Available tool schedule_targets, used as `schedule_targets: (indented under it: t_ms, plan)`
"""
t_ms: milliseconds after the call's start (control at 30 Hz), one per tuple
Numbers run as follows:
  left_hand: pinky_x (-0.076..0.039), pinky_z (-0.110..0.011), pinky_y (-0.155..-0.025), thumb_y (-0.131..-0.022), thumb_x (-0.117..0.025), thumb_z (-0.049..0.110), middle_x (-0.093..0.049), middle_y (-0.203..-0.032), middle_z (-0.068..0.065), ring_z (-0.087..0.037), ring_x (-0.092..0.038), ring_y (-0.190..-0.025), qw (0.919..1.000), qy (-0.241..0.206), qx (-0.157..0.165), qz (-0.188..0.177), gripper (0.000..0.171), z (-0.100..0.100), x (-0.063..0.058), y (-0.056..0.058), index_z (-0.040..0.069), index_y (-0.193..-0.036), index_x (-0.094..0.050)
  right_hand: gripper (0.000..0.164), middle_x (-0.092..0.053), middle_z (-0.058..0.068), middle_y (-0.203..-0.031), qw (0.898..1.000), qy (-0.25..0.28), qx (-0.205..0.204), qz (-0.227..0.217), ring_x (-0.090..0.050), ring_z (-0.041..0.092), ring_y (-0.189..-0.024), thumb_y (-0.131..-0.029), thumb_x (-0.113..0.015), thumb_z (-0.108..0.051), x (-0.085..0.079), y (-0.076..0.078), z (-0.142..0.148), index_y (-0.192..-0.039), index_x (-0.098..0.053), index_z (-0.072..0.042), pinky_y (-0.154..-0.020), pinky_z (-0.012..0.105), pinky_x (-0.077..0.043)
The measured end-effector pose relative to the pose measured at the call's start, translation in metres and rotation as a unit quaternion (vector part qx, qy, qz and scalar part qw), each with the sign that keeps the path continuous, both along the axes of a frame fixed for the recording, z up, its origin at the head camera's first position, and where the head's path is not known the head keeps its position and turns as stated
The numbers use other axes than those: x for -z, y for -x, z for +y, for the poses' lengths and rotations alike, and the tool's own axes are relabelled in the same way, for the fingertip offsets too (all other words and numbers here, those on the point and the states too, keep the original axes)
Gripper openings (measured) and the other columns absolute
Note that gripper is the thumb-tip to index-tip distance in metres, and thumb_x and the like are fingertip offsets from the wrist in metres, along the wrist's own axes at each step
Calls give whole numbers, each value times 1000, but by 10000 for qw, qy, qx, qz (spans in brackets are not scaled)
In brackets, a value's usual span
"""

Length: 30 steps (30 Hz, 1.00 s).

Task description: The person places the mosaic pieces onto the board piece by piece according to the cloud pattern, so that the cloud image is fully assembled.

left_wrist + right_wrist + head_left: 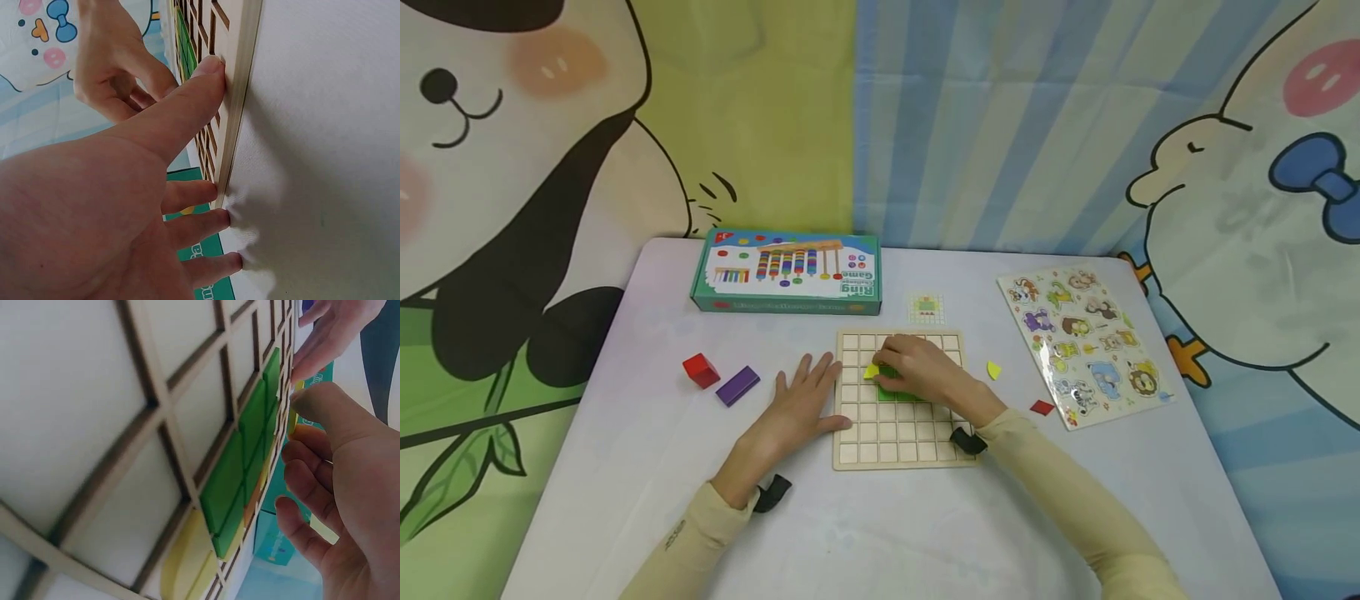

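A wooden grid board (865,431) lies flat on the white table. My right hand (917,367) is over its upper middle and pinches a small yellow piece (292,419) between thumb and fingers. Beneath that hand, green pieces (222,487) sit in the grid squares, with a pale yellow piece (186,556) and an orange one (252,505) beside them. The hand hides part of this group in the head view. My left hand (801,404) rests at the board's left edge, fingers spread, its thumb (200,81) touching the rim.
Left of the board lie a red block (701,371) and a purple block (738,386). Behind stand a green game box (786,275) and a small pattern card (927,309). On the right are a yellow piece (993,370), a red diamond (1042,407) and an animal picture sheet (1086,346).
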<state>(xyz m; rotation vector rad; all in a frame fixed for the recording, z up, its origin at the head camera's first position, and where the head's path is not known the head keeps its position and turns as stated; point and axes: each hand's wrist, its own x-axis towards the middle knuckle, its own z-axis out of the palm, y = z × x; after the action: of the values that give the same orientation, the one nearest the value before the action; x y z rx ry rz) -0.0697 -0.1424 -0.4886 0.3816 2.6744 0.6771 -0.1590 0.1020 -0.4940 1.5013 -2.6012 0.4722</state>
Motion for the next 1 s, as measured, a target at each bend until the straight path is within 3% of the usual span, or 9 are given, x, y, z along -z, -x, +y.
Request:
schedule_targets:
  t_ms: [1000]
  plan:
    - [-10,-80,-113,-89,-75,46,-17,-169,-18,-47,-8,-156,9999,-4,28,150,97,1,-2,-1,5,-161,-24,28,-68,-1,-102,9996,-271,87,-59,-65,13,-91,-94,-73,-36,8,-3,-2,-109,-76,-13,-85,31,-56]
